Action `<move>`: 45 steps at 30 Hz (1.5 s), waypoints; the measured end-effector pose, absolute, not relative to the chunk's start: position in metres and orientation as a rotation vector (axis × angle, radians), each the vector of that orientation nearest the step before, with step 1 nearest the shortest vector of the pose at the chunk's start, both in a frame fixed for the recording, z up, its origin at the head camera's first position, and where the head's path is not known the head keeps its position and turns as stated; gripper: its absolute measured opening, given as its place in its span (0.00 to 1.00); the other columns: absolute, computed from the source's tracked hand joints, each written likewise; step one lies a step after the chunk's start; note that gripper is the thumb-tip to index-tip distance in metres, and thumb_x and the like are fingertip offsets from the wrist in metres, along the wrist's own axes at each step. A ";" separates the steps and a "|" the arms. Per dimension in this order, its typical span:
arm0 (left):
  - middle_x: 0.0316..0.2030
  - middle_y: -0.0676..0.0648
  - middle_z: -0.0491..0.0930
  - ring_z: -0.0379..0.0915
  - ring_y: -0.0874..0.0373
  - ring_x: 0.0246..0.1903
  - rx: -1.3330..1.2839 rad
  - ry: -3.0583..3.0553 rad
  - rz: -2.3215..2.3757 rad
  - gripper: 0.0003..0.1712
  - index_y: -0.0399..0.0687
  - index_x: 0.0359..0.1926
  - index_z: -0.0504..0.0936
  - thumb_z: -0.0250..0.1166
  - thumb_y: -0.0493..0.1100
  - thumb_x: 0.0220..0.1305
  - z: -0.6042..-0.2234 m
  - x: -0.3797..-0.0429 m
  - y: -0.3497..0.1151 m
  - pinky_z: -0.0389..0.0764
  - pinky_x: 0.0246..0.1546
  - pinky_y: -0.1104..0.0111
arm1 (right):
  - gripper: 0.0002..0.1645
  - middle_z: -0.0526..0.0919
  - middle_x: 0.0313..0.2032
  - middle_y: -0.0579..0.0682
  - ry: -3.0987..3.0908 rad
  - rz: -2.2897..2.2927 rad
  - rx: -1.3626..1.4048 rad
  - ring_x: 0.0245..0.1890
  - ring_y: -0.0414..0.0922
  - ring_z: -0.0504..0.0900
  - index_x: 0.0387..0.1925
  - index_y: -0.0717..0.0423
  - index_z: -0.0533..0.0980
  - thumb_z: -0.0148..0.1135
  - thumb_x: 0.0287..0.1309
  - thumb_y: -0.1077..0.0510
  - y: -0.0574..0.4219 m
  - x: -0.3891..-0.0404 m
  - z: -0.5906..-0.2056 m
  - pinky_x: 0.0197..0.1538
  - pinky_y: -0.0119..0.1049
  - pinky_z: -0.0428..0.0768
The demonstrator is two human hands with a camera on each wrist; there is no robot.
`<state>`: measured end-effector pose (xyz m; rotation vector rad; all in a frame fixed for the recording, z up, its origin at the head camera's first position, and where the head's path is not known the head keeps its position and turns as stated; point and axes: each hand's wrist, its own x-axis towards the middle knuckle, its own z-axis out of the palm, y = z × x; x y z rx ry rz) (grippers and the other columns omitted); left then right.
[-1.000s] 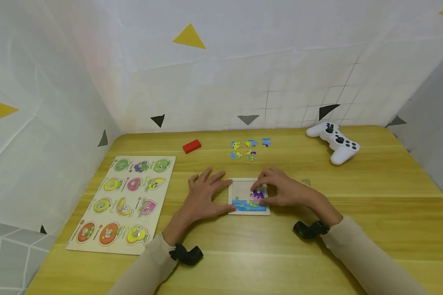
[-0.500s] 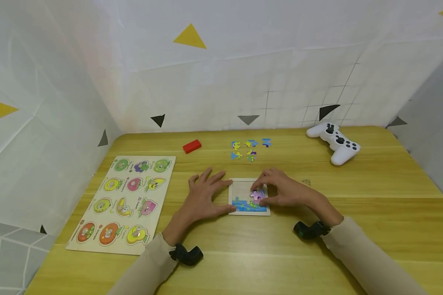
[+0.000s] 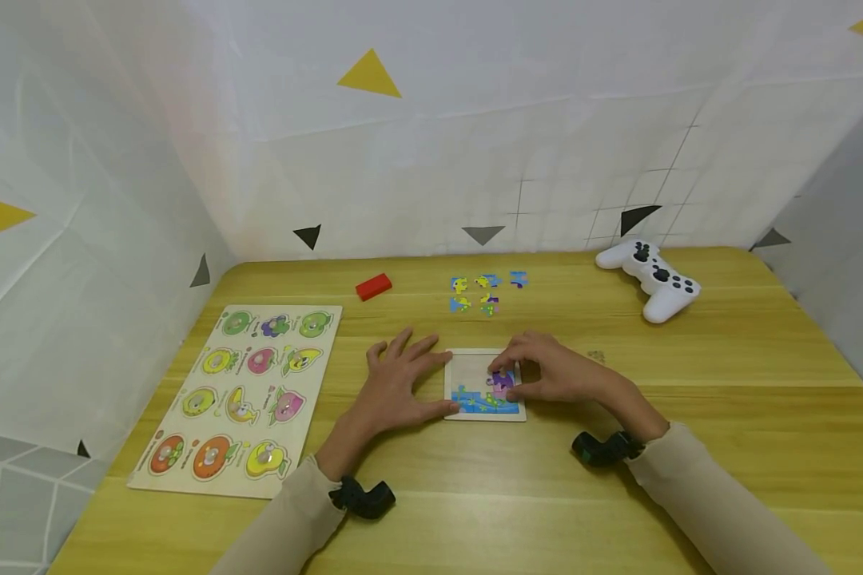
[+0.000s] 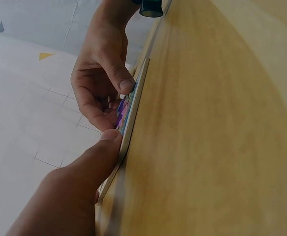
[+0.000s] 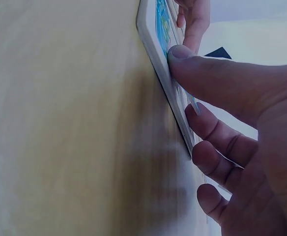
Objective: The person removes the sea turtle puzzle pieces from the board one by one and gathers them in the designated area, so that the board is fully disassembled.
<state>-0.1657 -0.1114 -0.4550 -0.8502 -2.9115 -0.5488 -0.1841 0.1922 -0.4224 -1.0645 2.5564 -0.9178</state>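
Note:
In the head view, my right hand (image 3: 554,369) pinches a purple-and-pink jigsaw piece (image 3: 503,381) between thumb and fingers at the right side of a small puzzle tray (image 3: 485,418). The right wrist view shows the thin edge of the piece (image 5: 194,104) tilted up from the tray. Blue sea-picture pieces (image 3: 475,404) lie along the tray's lower part; bare wood shows above them. My left hand (image 3: 395,387) is spread, with thumb and index fingertip touching the tray's left rim. Fingers partly hide the right end of the tray.
Several loose jigsaw pieces (image 3: 489,281) lie beyond the tray. A red block (image 3: 374,287) sits to their left, and a white game controller (image 3: 650,279) at the back right. On the left lies a wooden fruit puzzle board (image 3: 259,383). Fabric walls (image 3: 417,176) surround the table.
Both hands stay almost in place. The pinched piece looks paler and pinker half a second ago and purple again now, so its tilt or the glare on it has shifted slightly.

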 end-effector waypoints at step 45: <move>0.77 0.53 0.63 0.46 0.39 0.79 -0.859 -2.895 -0.552 0.46 0.70 0.70 0.73 0.63 0.79 0.53 -0.454 -0.165 -0.112 0.49 0.67 0.36 | 0.21 0.82 0.41 0.38 2.594 -1.004 -1.018 0.44 0.43 0.75 0.56 0.42 0.84 0.73 0.60 0.51 0.197 -0.187 -0.423 0.51 0.41 0.75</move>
